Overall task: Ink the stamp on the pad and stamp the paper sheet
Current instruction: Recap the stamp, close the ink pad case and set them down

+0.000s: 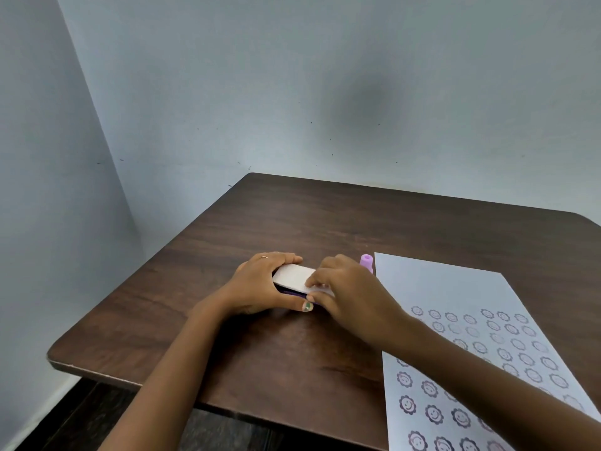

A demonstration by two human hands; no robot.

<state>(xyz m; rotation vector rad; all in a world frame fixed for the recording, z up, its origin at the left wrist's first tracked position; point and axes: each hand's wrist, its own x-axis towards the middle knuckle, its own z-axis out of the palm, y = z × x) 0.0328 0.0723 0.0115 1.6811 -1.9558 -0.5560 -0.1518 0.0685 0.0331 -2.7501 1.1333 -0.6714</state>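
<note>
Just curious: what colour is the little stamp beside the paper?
Light purple stamp, seen in the head view.

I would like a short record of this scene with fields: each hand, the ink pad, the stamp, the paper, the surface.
left hand: grips the left end of the ink pad
right hand: fingers on the pad's white lid, at its right side
ink pad: flat case, lid slightly raised, dark purple gap under it
stamp: small, purple, standing behind the right hand, not held
paper sheet: on the right, many smiling flower prints on its near part
table: dark wood
</note>
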